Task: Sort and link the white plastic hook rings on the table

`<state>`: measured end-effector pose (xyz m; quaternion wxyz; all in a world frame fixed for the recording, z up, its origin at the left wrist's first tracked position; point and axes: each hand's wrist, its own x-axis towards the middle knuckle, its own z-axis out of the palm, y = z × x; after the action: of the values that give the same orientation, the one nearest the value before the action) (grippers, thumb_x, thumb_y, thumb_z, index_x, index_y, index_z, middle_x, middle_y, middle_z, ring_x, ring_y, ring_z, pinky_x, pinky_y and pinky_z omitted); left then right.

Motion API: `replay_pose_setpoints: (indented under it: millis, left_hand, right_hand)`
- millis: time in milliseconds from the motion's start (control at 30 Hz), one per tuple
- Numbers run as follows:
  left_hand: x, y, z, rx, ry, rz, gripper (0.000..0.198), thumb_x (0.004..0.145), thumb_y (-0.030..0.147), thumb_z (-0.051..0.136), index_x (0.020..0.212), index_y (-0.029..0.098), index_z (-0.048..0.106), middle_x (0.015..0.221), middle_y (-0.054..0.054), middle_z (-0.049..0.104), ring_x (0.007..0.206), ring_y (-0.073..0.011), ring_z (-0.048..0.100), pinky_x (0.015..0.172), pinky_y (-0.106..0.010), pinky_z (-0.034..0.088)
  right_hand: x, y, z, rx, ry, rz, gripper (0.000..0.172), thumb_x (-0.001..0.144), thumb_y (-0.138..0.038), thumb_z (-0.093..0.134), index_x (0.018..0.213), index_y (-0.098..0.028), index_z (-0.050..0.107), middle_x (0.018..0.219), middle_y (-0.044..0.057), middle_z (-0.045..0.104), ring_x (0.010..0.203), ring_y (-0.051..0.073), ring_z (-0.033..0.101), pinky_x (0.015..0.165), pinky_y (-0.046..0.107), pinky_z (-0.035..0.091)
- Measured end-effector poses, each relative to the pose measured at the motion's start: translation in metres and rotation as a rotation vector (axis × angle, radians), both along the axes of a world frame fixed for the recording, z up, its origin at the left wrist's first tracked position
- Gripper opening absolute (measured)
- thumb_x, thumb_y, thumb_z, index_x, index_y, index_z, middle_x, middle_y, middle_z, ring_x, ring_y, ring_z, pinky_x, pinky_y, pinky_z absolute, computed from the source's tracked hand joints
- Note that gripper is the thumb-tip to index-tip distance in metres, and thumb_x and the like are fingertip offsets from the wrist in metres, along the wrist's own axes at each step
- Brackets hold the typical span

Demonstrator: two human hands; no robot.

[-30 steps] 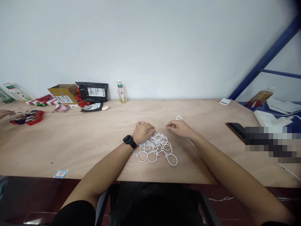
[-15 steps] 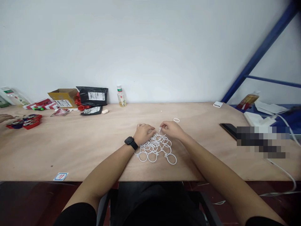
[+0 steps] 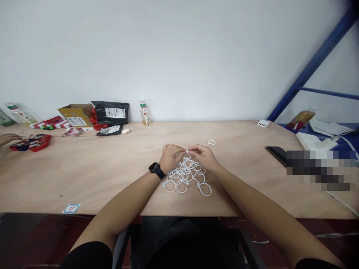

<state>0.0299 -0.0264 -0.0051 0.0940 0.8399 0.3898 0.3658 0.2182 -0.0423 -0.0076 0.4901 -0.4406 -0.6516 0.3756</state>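
Above a pile of white plastic curtain rings (image 3: 182, 186), my left hand (image 3: 169, 157) and my right hand (image 3: 203, 156) meet at the fingertips. Both are closed in a pinch on one white curtain ring (image 3: 187, 151) at its small clip end. The lower part of this ring hangs over the pile and blends with the other rings. Several rings overlap in the heap, some hidden behind my left hand. A single white ring (image 3: 211, 142) lies apart, just beyond my right hand. A black watch (image 3: 155, 167) is on my left wrist.
A drink bottle (image 3: 145, 113), black packages (image 3: 112, 113) and an open cardboard box (image 3: 75, 114) stand by the wall. At far left, another person's hand (image 3: 8, 138) is beside red and blue items (image 3: 39, 142). A phone (image 3: 276, 154) lies to the right.
My right hand has moved left, bringing the ring to my left fingertips, which now pinch it too. The view has shifted slightly.
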Motion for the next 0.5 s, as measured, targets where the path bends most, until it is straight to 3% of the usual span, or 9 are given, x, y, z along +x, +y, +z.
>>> replay_pose_setpoints:
  millis: [167,500]
  left_hand:
    - [0.0008,-0.003,0.0012,0.025,0.037,0.019,0.023,0.093,0.037,0.051,0.095,0.025,0.071,0.102,-0.002,0.072,0.1,-0.0177,0.06,0.098,-0.039,0.033]
    - [-0.0006,-0.0046,0.0059,0.039,0.01,-0.072,0.026,0.094,0.04,0.05,0.093,0.024,0.071,0.1,-0.002,0.073,0.099,-0.0168,0.06,0.098,-0.037,0.035]
  right_hand:
    - [-0.0027,0.0008,-0.0011,-0.062,0.124,0.022,0.035,0.07,-0.045,0.073,0.09,-0.016,0.069,0.071,0.002,0.066,0.06,0.012,0.056,0.056,0.026,0.047]
    - [-0.0011,0.0044,-0.001,-0.196,0.232,0.116,0.038,0.061,-0.046,0.081,0.079,-0.017,0.065,0.063,-0.001,0.063,0.055,0.01,0.055,0.054,0.024,0.046]
